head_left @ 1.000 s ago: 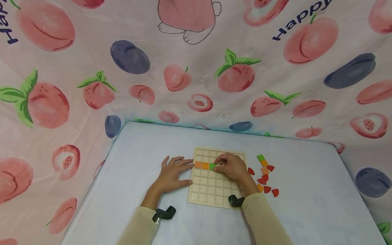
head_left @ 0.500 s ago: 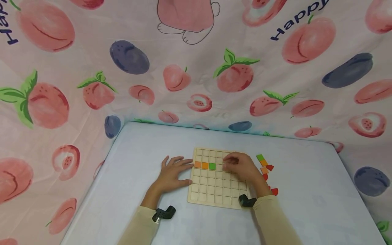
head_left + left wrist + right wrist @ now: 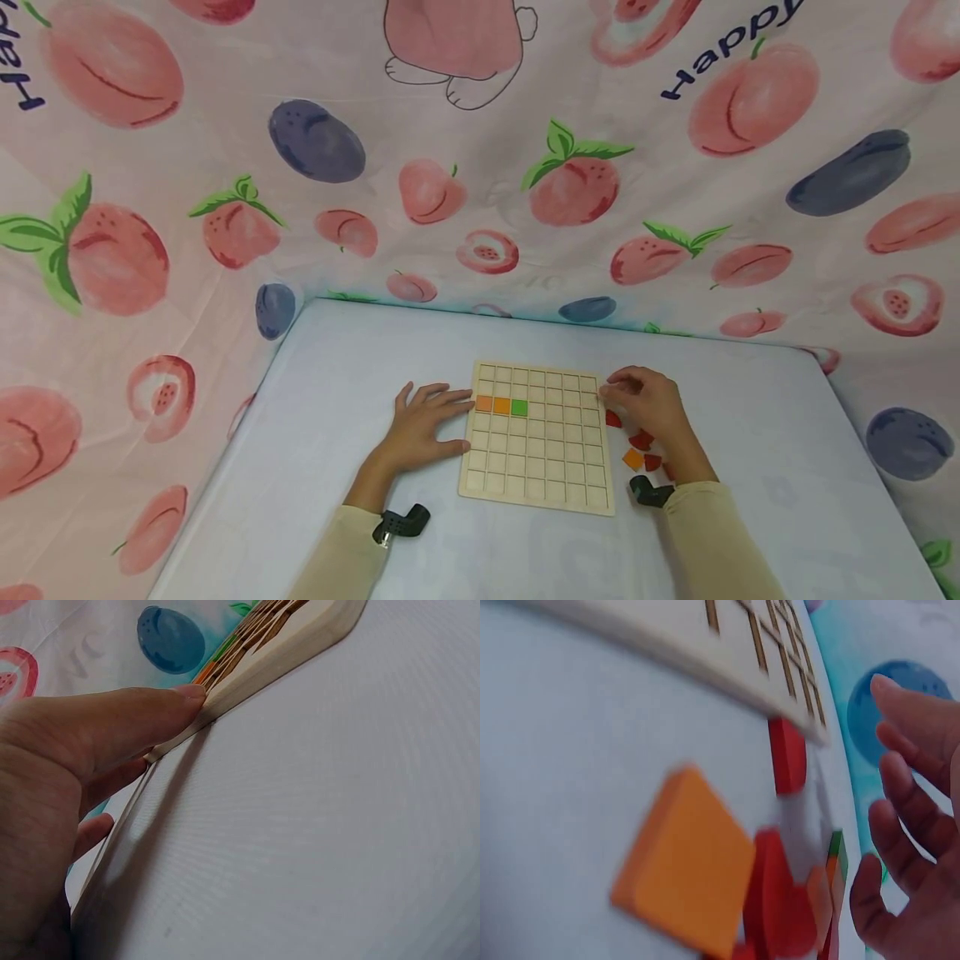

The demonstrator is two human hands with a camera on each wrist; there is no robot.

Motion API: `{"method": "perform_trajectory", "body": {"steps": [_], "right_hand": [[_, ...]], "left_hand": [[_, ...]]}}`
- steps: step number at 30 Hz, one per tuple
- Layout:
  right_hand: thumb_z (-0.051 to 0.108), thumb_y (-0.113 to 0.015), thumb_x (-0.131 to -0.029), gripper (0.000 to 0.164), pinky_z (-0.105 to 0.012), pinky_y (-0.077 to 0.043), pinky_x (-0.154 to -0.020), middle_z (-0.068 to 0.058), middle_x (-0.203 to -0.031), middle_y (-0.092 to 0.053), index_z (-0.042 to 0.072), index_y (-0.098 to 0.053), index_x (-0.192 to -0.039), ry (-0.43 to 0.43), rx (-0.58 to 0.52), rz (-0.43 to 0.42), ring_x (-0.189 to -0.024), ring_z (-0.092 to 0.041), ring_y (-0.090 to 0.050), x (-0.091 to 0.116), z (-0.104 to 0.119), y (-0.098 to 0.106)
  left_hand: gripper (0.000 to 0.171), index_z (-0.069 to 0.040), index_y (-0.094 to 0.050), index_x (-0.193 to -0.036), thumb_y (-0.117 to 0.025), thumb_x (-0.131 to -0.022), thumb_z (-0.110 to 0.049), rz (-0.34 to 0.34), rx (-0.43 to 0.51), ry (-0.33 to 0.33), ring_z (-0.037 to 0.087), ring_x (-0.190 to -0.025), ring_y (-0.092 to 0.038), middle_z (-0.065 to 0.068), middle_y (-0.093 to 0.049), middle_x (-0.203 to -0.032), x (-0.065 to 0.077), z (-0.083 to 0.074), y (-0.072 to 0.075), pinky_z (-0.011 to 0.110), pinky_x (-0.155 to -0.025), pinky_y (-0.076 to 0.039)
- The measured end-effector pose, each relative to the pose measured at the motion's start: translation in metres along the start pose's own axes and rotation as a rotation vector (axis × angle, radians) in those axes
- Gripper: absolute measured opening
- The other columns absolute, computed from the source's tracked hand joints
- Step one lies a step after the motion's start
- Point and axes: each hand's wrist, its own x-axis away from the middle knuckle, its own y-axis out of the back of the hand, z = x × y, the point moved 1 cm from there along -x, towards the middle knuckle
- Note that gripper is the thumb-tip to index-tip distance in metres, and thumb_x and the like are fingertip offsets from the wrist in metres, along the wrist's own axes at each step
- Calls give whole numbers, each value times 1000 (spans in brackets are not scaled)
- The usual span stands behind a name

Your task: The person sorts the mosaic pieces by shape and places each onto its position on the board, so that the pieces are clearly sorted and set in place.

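A wooden grid board [image 3: 540,458] lies flat on the table. In one of its rows sit a light orange square [image 3: 484,403], an orange square [image 3: 502,406] and a green square [image 3: 519,407], side by side from the left edge. My left hand [image 3: 420,433] is spread, its fingertips and thumb at the board's left edge; the left wrist view has the thumb touching the rim. Past the right edge, my right hand [image 3: 654,407] hovers above loose pieces. Its fingers are loosely bent and hold nothing, as the right wrist view shows. It hides part of the pile in the head view.
Right of the board lie several red wedge pieces [image 3: 613,419] and a loose orange square [image 3: 633,459]. Farther back in the right wrist view a green piece [image 3: 838,851] shows. A fruit-print cloth [image 3: 510,208] hangs behind the white table [image 3: 375,333].
My right hand has left the green square and moved right, off the board and over the loose pieces. The green square stays in the grid. My left hand has not moved.
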Motion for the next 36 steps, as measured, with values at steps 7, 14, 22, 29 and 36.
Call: {"method": "perform_trajectory", "body": {"steps": [7, 14, 22, 29, 36], "right_hand": [[37, -75, -92, 38, -30, -49, -73, -14, -107, -66, 8, -71, -117, -90, 80, -52, -98, -29, -56, -2, -19, 13], [35, -76, -91, 42, -31, -50, -74, -17, -112, -65, 5, -70, -120, -133, 89, -60, -101, -32, -56, -6, -31, 16], [33, -77, -91, 46, -42, -52, -85, -20, -115, -64, 3, -67, -124, -168, 83, -59, -107, -35, -57, -8, -33, 13], [34, -77, -91, 49, -50, -54, -90, -23, -119, -64, 1, -66, -126, -202, 126, -37, -108, -38, -57, -9, -32, 13], [34, -76, -92, 48, -47, -55, -87, -22, -118, -65, 2, -66, -126, -174, 137, -12, -107, -37, -56, -10, -34, 14]], "left_hand": [[66, -33, -58, -145, -73, -85, -56, 14, -11, 12, 21, -150, -33, -16, -49, -156, 0, 0, -1, 65, -123, -3], [65, -34, -58, -145, -72, -85, -57, 21, -6, 21, 20, -150, -33, -17, -49, -155, 1, 0, 0, 64, -123, -2], [66, -33, -58, -145, -72, -86, -57, 22, 5, 11, 21, -150, -33, -16, -49, -155, 0, -1, 2, 66, -122, -2], [67, -31, -58, -146, -72, -85, -56, 29, 21, 3, 23, -150, -34, -14, -50, -156, 0, -1, 3, 67, -122, -2], [67, -32, -57, -146, -72, -86, -57, 33, 16, 10, 22, -150, -33, -15, -48, -156, -1, 0, 1, 66, -122, -1]]}}
